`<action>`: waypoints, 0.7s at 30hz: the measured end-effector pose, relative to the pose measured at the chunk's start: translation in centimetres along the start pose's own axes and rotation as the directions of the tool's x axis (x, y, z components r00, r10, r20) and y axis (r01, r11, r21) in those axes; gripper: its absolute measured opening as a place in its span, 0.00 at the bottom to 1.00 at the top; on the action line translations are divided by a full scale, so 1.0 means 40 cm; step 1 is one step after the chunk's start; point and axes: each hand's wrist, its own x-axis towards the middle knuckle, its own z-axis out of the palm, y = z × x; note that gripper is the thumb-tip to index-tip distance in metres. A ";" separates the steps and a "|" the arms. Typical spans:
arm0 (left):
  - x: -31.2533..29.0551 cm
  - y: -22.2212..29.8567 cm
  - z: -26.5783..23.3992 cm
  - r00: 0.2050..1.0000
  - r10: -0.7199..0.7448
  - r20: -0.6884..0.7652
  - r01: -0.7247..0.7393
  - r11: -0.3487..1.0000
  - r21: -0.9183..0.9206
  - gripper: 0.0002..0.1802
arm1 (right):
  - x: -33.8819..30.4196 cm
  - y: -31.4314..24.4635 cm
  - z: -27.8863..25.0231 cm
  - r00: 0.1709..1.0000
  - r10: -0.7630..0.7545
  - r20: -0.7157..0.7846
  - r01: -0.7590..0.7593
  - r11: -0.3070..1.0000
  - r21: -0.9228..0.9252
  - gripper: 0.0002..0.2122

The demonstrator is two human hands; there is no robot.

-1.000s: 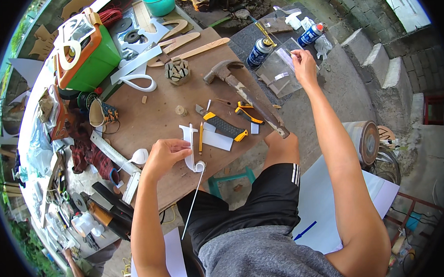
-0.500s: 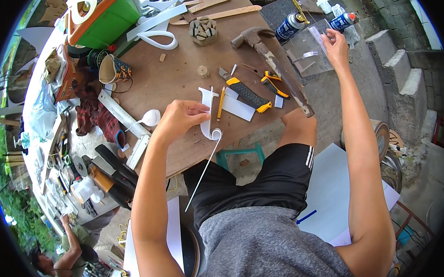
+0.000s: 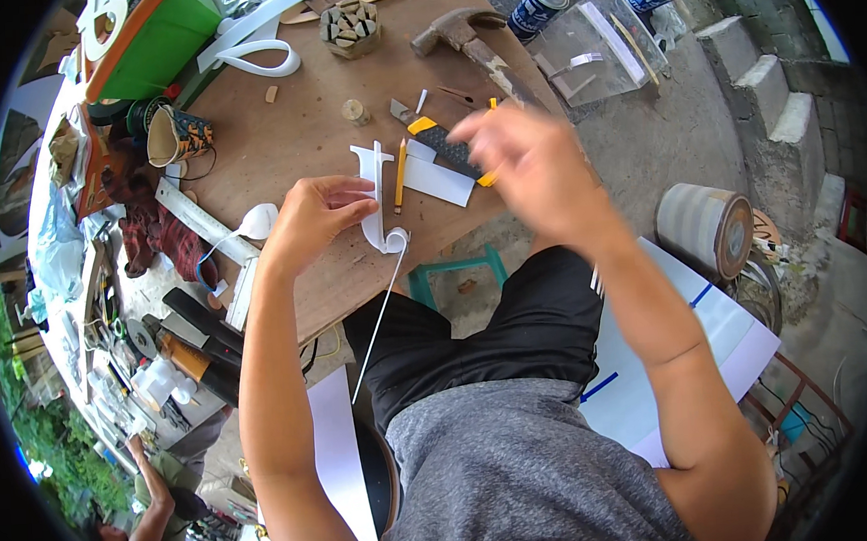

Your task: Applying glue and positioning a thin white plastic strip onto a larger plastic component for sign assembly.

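Observation:
My left hand [image 3: 320, 217] is closed, thumb and fingers pinching a white J-shaped piece [image 3: 367, 167] near the table's front edge. A thin white strip [image 3: 376, 333] runs from the curl at its lower end and hangs past the table edge toward my lap. My right hand [image 3: 535, 164] is smeared by motion above the table's right side, partly covering a black-and-yellow utility knife [image 3: 447, 144]; whether it holds anything cannot be made out. Between my hands lie a yellow pencil [image 3: 400, 175] and white offcuts [image 3: 439, 182].
A claw hammer [image 3: 462, 37], a pot of small blocks [image 3: 350, 28] and a green bin [image 3: 158, 50] are farther back. At right stand spray cans [image 3: 543, 7] beside a clear sheet [image 3: 564, 47] with white strips. Concrete steps [image 3: 759, 87] rise beyond. Another person [image 3: 154, 515] works at far left.
My right hand has left the clear sheet at the right and swung left over the table. My left hand keeps its pinch on the white piece. The whole view has shifted a little.

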 end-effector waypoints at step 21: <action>0.008 0.018 0.003 1.000 0.010 -0.007 -0.010 0.999 0.051 0.22 | -0.015 0.075 0.275 0.909 0.342 0.240 -0.375 0.921 0.110 0.17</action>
